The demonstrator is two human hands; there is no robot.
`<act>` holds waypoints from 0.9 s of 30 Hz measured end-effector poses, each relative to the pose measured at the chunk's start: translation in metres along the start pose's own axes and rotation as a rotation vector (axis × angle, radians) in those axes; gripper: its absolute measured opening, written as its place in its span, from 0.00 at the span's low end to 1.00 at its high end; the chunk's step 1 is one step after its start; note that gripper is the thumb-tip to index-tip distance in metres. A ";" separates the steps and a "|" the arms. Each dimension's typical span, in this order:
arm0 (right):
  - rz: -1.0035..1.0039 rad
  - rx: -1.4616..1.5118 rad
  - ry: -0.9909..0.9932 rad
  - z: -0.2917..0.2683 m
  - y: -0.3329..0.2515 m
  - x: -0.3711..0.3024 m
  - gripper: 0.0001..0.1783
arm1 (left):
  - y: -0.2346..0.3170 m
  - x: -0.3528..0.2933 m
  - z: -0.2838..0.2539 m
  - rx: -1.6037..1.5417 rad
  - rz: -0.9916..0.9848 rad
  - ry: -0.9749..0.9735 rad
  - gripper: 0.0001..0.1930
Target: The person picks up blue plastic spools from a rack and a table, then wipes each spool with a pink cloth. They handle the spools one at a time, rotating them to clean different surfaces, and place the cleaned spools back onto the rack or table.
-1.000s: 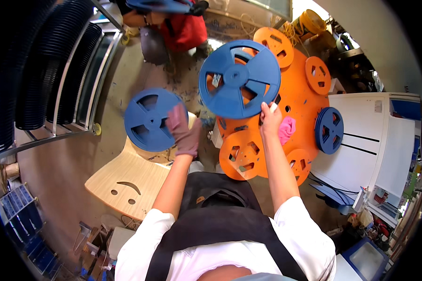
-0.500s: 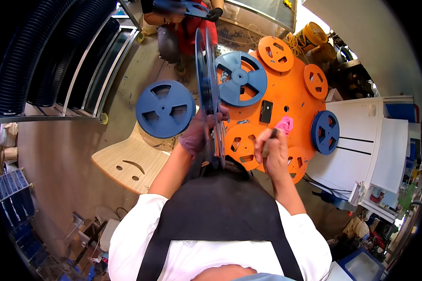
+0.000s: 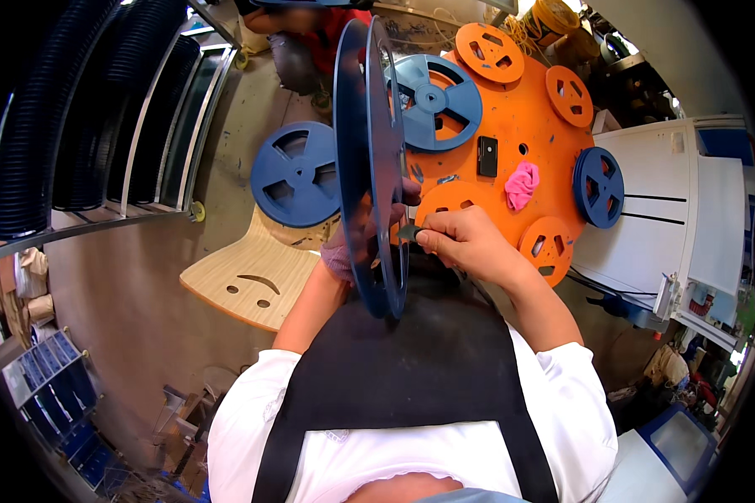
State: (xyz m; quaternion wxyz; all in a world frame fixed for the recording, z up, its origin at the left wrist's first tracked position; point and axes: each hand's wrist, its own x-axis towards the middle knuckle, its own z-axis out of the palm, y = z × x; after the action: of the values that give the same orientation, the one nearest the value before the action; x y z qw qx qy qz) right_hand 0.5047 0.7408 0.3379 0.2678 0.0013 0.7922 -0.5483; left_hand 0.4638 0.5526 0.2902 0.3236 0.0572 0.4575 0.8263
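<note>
A large blue reel (image 3: pixel 352 159) with two flanges stands on edge in front of my apron. My left hand (image 3: pixel 338 254), in a thin purple glove, grips it through the flange openings, its fingertips showing past the right flange. Bare and closed, my right hand (image 3: pixel 470 241) pinches a small dark flat-tipped tool (image 3: pixel 408 232), possibly a blade. The tool's tip is at the right flange; whether it touches I cannot tell. To the left, a second blue reel (image 3: pixel 267 178) lies flat on the wooden chair (image 3: pixel 231 277).
The round orange table (image 3: pixel 516 101) bears another blue reel (image 3: pixel 431 97), orange discs (image 3: pixel 489 53), a black box (image 3: pixel 487 157), a crumpled pink cloth (image 3: pixel 523 186) and stacked blue reels (image 3: pixel 600 188). A metal rack (image 3: pixel 184 126) of black reels stands left. A co-worker (image 3: pixel 298 63) is ahead.
My right hand has moved left from over the table to the held reel, bringing the tool to its flange. The reel has come closer and looks larger. The view has shifted slightly.
</note>
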 end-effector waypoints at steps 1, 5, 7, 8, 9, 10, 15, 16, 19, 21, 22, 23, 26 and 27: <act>0.010 -0.018 -0.010 0.001 -0.002 -0.003 0.14 | -0.003 0.001 -0.003 0.023 0.020 -0.009 0.18; 0.048 -0.062 -0.047 0.004 0.001 -0.013 0.15 | -0.011 0.000 -0.004 0.135 0.087 -0.042 0.16; 0.086 -0.033 -0.092 0.007 0.003 -0.019 0.15 | -0.003 -0.004 0.003 0.131 0.033 -0.023 0.16; 0.106 -0.018 -0.114 0.009 0.005 -0.022 0.15 | 0.001 -0.006 0.005 0.128 0.005 -0.015 0.16; -0.046 -0.043 -0.135 0.013 0.007 -0.026 0.14 | 0.000 -0.006 0.003 0.074 -0.016 -0.026 0.16; -0.075 -0.083 -0.186 0.011 0.001 -0.028 0.14 | 0.000 -0.005 0.000 0.023 -0.036 -0.038 0.16; -0.031 0.060 -0.007 0.001 0.001 -0.018 0.15 | 0.005 -0.005 0.005 -0.003 0.002 -0.027 0.17; -0.033 -0.007 0.010 -0.002 -0.002 -0.014 0.15 | 0.005 -0.004 0.006 0.002 0.018 -0.041 0.17; -0.058 -0.058 0.035 -0.001 -0.011 -0.011 0.16 | 0.002 -0.001 0.004 -0.013 -0.015 -0.014 0.21; -0.033 -0.096 -0.008 0.001 -0.008 -0.013 0.17 | 0.001 -0.001 0.007 0.012 0.021 0.016 0.25; -0.051 -0.108 -0.060 0.001 -0.010 -0.016 0.18 | -0.001 -0.001 0.004 -0.012 0.005 0.013 0.22; -0.069 -0.121 -0.112 0.000 -0.013 -0.019 0.18 | -0.005 -0.001 -0.001 -0.037 -0.012 0.010 0.19; -0.066 0.196 -0.071 -0.010 0.001 -0.024 0.15 | -0.002 -0.003 -0.003 -0.281 -0.077 -0.072 0.19; -0.046 0.393 0.061 -0.017 0.006 -0.024 0.13 | 0.002 -0.005 -0.002 -0.391 -0.100 -0.113 0.21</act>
State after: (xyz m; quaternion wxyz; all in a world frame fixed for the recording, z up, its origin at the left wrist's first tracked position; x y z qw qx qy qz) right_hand 0.5200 0.7650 0.3470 0.2254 0.0523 0.6774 -0.6983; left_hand 0.4665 0.5475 0.2919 0.3940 0.0168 0.2720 0.8778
